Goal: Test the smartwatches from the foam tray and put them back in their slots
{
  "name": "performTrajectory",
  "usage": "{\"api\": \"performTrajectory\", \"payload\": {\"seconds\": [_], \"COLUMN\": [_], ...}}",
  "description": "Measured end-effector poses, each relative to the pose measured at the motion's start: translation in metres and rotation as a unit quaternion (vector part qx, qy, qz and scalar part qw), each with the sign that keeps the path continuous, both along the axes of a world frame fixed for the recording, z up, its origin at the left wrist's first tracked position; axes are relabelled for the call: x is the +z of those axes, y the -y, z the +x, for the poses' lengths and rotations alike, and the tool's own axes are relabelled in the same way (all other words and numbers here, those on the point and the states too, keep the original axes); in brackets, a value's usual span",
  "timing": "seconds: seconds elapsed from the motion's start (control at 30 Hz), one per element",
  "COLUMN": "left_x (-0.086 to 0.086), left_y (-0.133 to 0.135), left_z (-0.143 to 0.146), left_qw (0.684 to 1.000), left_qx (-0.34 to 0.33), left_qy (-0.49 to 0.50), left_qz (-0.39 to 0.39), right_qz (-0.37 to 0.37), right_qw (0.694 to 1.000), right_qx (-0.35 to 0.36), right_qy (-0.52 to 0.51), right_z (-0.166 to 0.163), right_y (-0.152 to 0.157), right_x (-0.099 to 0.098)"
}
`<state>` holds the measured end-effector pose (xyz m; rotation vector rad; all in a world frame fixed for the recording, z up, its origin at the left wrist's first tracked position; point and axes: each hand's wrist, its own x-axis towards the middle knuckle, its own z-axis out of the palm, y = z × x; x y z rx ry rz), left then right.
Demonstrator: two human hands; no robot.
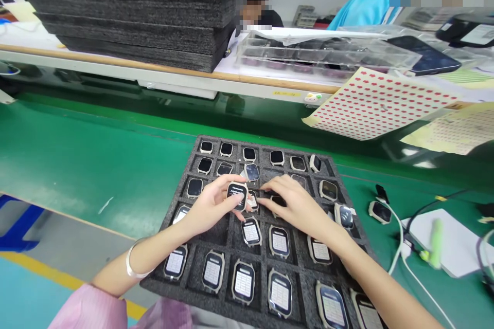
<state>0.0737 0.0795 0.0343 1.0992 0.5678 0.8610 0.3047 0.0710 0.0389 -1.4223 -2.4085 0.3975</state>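
Near us, lit watches (243,281) sit in the foam tray (165,288). Above its middle, our left hand (214,198) pinches a raised watch (236,189), just left of our right hand (295,203), half-open and gripping nothing we can see. Stacked foam sheets (135,13) rise far left.

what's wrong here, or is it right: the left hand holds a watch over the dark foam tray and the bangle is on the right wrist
The bangle is on the left wrist, not the right, as the head view shows. The left hand does hold a watch over the dark foam tray.
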Motion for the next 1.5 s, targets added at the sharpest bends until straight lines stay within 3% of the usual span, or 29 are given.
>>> {"api": "performTrajectory", "payload": {"seconds": [0.37,0.5,0.6,0.67,0.73,0.8,0.9,1.1,1.5], "left_x": [0.001,-0.001,-0.001,-0.002,-0.002,-0.003,-0.006,-0.011,-0.010], "left_y": [0.001,0.002,0.003,0.004,0.004,0.003,0.003,0.002,0.001], "left_z": [0.001,-0.003,-0.006,-0.007,-0.006,-0.004,0.000,0.002,0.000], "left_qw": [1.000,0.999,0.994,0.991,0.992,0.993,0.995,0.997,0.977], "left_qx": [-0.002,-0.041,-0.071,-0.067,-0.061,-0.055,-0.037,-0.008,0.036], "left_qy": [-0.009,-0.032,-0.078,-0.099,-0.100,-0.093,-0.085,-0.068,-0.175], "left_qz": [0.003,0.015,0.037,0.054,0.055,0.046,0.040,0.044,0.112], "right_qz": [-0.052,-0.076,-0.095,-0.104,-0.139,-0.186,-0.221,-0.347,-0.388], "right_qw": [0.996,0.993,0.994,0.993,0.970,0.928,0.878,0.767,0.697], "right_qx": [-0.004,-0.032,-0.035,-0.029,-0.051,-0.101,-0.143,-0.040,0.034], "right_qy": [0.069,0.083,0.038,-0.057,-0.192,-0.306,-0.400,-0.539,-0.603], "right_z": [0.019,0.022,0.020,0.014,0.005,-0.004,-0.010,-0.006,-0.001], "right_y": [0.008,0.009,0.010,0.011,0.012,0.013,0.014,0.016,0.017], "right_x": [-0.006,-0.011,-0.011,-0.009,-0.005,-0.001,0.007,0.013,0.009]}}
